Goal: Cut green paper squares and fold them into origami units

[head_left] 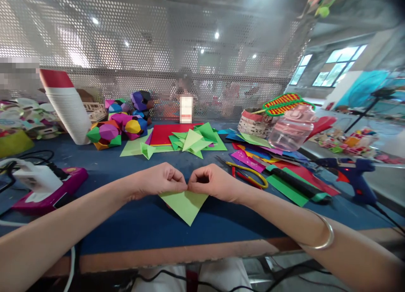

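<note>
Near the front of the blue table, a light green sheet of paper (pixel 188 205) points one corner toward me. My left hand (pixel 167 179) and my right hand (pixel 209 181) meet over its far edge, fingers curled and pinching the paper side by side. Beyond my hands lies a pile of folded green paper pieces (pixel 194 141), with a small folded piece (pixel 147 150) to its left. Yellow-handled scissors (pixel 249 174) rest just right of my right hand.
At left stand a purple power strip (pixel 72 180), a stack of paper cups (pixel 68 106) and colourful paper balls (pixel 107 134). To the right are a pink water bottle (pixel 292 132), a woven basket (pixel 253 122), coloured paper sheets (pixel 291 186) and a blue glue gun (pixel 357 174). A perforated screen (pixel 126 43) rises behind.
</note>
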Demonstrator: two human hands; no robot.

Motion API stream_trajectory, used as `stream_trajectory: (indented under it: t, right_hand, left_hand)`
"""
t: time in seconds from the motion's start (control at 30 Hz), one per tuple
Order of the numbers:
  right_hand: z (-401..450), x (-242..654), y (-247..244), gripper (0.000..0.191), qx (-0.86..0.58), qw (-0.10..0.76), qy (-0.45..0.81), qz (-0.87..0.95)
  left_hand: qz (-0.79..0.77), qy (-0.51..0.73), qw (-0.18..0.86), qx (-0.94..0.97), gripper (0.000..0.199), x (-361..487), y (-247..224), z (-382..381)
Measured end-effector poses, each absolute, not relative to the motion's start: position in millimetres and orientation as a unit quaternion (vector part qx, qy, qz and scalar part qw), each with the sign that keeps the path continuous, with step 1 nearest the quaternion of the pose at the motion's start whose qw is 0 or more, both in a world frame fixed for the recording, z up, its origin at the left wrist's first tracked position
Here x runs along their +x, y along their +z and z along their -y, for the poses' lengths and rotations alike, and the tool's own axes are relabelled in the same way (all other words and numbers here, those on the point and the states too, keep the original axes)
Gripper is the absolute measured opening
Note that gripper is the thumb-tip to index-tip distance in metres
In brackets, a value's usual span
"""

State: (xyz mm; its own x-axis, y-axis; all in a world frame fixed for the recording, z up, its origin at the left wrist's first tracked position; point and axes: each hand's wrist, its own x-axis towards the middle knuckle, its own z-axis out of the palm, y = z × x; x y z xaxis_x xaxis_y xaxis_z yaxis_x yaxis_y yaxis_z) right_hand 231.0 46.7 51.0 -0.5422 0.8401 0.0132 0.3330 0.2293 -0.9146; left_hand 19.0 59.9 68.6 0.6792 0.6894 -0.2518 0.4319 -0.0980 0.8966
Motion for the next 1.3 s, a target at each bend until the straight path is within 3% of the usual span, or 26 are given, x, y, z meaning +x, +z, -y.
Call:
stream_trajectory:
  t: [0.23,0.67,1.3]
  right_hand:
    - [-49.9,240.2,57.1,0.030,-0.398,0.245,0.511,0.722]
    - [-50.8,254.1,65.1,0.037,-0.405,0.224,0.555,0.692]
    - [-49.4,257.0,68.8,0.049,-0.405,0.186,0.431,0.784]
  left_hand:
    - [-0.415,0.126,0.544,0.718,0.030,20.4,70.3,-62.2]
    - [-0.443,0.122,0.561,0.688,0.033,10.8,76.2,-63.8]
    - [-0.436,0.114,0.583,0.676,0.027,3.4,77.1,-67.1]
